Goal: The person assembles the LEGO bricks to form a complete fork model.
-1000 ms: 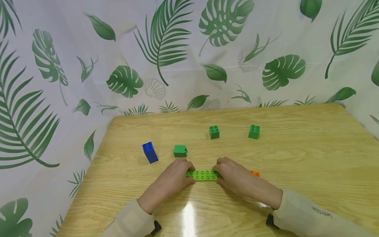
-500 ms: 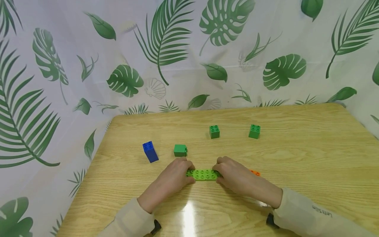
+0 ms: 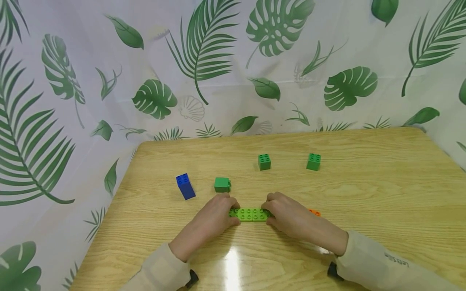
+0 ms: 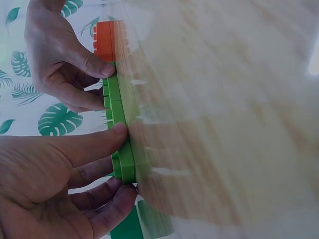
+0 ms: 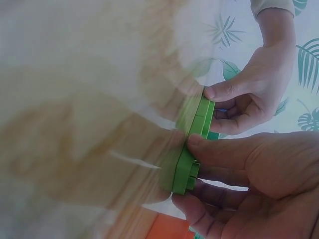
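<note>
Bricks (image 3: 246, 215), light green, occupy lower centre. Left hand (image 3: 217, 211) and right hand (image 3: 285, 212) pinch opposite ends. Blue block (image 3: 186, 187) stands left.

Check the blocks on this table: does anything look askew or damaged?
One green block, just beyond the left hand, lies on its side, studs pointing right; the two farther green blocks stand studs up. No damage shows.

My left hand (image 3: 218, 212) and right hand (image 3: 288, 215) grip opposite ends of a lime-green brick row (image 3: 249, 215) on a wood-grain table (image 3: 378, 173). Beyond stand a blue block (image 3: 186, 187) and two green bricks (image 3: 264, 162); a third green brick (image 3: 221, 184) lies sideways. An orange brick (image 3: 315, 212) shows partly behind my right arm.
</note>
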Motion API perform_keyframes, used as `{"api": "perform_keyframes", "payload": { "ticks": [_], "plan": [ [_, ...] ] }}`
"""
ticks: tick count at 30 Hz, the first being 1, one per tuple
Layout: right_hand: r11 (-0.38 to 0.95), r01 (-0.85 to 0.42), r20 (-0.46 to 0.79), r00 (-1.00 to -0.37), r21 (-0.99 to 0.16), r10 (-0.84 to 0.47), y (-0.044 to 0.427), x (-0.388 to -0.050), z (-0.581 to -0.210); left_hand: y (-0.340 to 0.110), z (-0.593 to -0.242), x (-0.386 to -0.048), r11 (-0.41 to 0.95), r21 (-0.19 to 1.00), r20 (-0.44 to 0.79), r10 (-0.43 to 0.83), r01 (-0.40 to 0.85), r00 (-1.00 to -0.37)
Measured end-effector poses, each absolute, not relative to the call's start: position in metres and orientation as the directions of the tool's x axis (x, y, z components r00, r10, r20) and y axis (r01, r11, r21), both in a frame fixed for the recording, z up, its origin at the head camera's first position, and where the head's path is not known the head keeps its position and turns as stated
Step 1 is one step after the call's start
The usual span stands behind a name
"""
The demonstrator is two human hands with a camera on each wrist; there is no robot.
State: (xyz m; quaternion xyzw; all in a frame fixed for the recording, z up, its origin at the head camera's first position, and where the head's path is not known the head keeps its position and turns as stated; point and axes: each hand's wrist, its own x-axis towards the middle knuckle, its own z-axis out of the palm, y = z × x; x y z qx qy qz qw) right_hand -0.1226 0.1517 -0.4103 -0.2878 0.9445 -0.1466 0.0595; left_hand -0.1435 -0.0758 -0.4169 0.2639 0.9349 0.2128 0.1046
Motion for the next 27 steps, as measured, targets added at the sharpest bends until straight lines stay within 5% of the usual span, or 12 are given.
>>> {"api": "perform_keyframes", "payload": {
  "ticks": [27],
  "plan": [
    [0.786, -0.545, -0.006, -0.821, -0.291, -0.571, 0.1528, -0.1234, -0.4118, -0.0761, -0.4182, -0.1438, 0.771, 0.458, -0.089, 0.535, 0.442, -0.84]
  ]
}}
